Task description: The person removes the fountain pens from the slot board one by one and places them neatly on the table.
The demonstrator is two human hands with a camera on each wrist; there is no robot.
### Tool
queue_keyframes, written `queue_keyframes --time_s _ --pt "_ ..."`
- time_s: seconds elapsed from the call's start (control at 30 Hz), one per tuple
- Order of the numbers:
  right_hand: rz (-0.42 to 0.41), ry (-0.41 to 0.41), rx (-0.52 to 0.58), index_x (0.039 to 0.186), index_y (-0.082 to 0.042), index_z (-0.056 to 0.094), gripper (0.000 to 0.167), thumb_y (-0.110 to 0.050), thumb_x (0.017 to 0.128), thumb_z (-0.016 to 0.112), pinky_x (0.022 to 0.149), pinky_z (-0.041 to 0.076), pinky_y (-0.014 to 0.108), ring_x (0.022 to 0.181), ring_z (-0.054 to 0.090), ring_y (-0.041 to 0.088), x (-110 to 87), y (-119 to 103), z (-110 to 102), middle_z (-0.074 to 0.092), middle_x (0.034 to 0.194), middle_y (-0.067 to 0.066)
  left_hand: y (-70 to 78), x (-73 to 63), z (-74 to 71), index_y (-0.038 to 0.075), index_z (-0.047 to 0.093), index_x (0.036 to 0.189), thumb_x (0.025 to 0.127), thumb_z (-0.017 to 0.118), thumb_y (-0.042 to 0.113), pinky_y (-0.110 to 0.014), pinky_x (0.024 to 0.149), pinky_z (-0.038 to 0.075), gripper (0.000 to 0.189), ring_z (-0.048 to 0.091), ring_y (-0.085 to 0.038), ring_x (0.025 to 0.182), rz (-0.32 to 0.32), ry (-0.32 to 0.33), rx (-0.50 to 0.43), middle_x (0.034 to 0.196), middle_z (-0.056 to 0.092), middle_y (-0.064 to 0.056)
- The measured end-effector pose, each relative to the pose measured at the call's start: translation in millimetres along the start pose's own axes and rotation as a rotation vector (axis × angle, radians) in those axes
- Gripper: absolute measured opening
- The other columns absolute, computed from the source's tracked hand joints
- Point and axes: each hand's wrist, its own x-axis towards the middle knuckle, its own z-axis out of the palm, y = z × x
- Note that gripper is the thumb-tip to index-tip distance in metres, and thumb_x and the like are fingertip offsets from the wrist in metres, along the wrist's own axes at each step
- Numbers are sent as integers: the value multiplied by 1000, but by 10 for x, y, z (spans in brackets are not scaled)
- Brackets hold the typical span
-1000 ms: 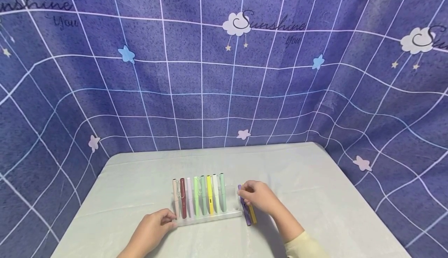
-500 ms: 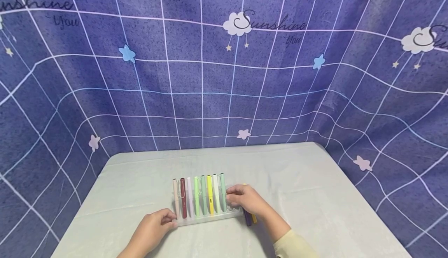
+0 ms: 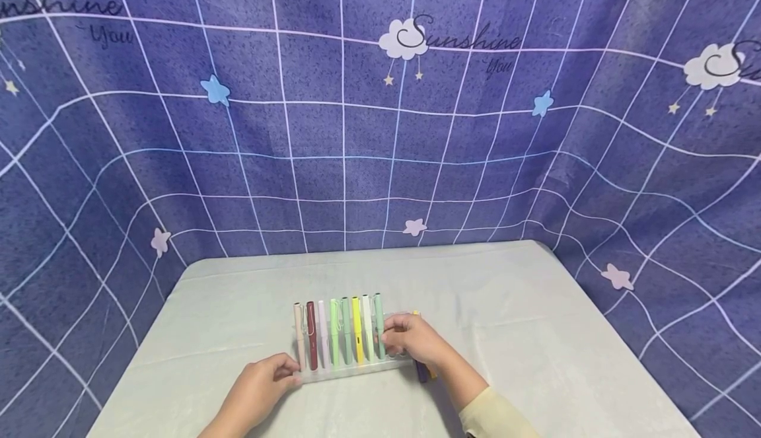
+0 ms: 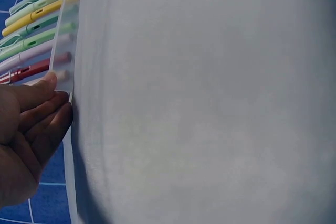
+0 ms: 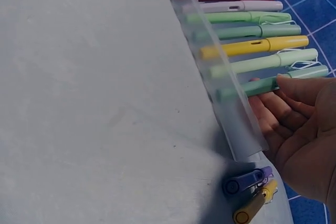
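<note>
A clear acrylic pen stand [image 3: 351, 375] holds several pens in a leaning row: beige, dark red [image 3: 312, 335], lilac, light green, teal, yellow [image 3: 357, 332], pale green and teal-green. My left hand [image 3: 261, 385] grips the stand's left end, thumb [image 4: 48, 80] on its front lip. At the other end, my right hand [image 3: 416, 340] pinches the outermost teal-green pen [image 5: 260, 86] between thumb and fingers; its lower end sits behind the clear lip. In the right wrist view the stand's rightmost stretch, beside that pen, holds no pen.
A purple pen [image 5: 247, 180] and a dark yellow pen [image 5: 255, 203] lie on the pale tabletop [image 3: 333, 411] just right of the stand, partly under my right hand in the head view. A blue grid-patterned curtain [image 3: 380, 127] surrounds the table's back and sides.
My right hand has moved left from above the purple and yellow pens to the teal-green pen at the row's right end. The left hand has stayed on the stand.
</note>
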Motion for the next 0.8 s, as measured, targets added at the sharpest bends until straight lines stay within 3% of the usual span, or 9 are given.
queue_keyframes --time_s 0.23,0.47,0.57,0.8 --pt "-47 32 -30 103 -4 63 19 -20 93 67 74 57 38 84 71 30 -58 -47 26 71 98 16 13 -11 -12 28 67 87 79 80 25 -43 86 56 16 70 -9 84 -3 -6 -9 82 72 16" --pt "-146 111 19 100 2 60 18 -13 93 67 77 61 45 86 70 37 -134 -183 27 67 98 26 8 0 -13 28 67 86 78 81 24 -41 85 56 16 69 -7 82 -2 1 0 81 71 18" --pt "-154 137 14 101 2 60 19 -13 93 68 75 61 42 84 70 30 -124 -172 -25 67 96 21 -2 4 -8 28 67 86 79 81 25 -40 85 56 16 68 -6 82 -3 -3 -4 81 71 18" --pt "-143 220 -28 98 1 60 19 -14 91 69 71 61 46 77 69 25 -184 -225 -195 67 88 12 -4 -2 -14 28 67 86 80 80 24 -40 85 56 15 69 -7 84 -2 -8 -15 82 71 18"
